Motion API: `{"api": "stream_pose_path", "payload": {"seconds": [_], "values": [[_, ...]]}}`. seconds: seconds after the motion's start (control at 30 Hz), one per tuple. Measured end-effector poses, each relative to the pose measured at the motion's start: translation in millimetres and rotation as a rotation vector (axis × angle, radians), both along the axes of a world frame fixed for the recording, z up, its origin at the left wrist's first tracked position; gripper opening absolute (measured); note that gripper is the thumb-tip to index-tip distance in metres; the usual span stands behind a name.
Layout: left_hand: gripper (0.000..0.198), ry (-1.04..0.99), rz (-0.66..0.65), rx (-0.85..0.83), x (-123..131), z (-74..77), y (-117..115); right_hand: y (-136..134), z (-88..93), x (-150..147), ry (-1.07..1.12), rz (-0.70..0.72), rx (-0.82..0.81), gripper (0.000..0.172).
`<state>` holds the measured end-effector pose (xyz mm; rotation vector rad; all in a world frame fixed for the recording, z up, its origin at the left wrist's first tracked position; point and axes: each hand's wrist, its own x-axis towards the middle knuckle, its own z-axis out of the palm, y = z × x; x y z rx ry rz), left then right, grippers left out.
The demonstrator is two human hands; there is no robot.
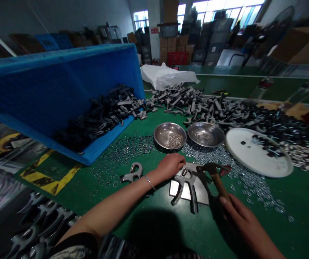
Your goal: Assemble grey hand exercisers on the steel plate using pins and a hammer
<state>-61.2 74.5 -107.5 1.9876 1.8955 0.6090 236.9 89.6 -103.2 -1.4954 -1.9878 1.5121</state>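
I am logging from the remote station: a blue plastic crate [49, 90] is lying tilted on the green bench mat [300, 194], two steel bowls [161, 133] are sitting side by side, and a round white board [240, 151] is resting to their right. White plastic sheeting [165, 76] is bunching farther back, while cardboard cartons [172, 43] are standing stacked beside a red crate [177, 57].
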Motion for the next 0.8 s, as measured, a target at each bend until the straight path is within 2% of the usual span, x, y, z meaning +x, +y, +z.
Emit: {"api": "stream_pose_path", "payload": {"seconds": [0.1,0.3,0.57,0.73,0.8], "values": [[0.016,0.159,-0.021,-0.018,11,-3.8,10,-9,-15.5,5,0.133,-0.102,-0.072,0.041],[0.015,0.276,-0.054,-0.063,15,4.6,17,-13,-35.2,16,0.245,-0.106,-0.194,0.040],[0.018,0.467,-0.093,-0.003,30,5.1,15,-12,-41.8,17,0.249,-0.108,-0.181,0.044],[0.015,0.670,-0.309,0.139,40,-0.5,12,-14,-35.8,16,0.197,-0.086,-0.116,0.048],[0.016,0.682,-0.296,0.123,41,-1.6,10,-11,-29.2,17,0.137,-0.052,-0.068,0.048]]}}
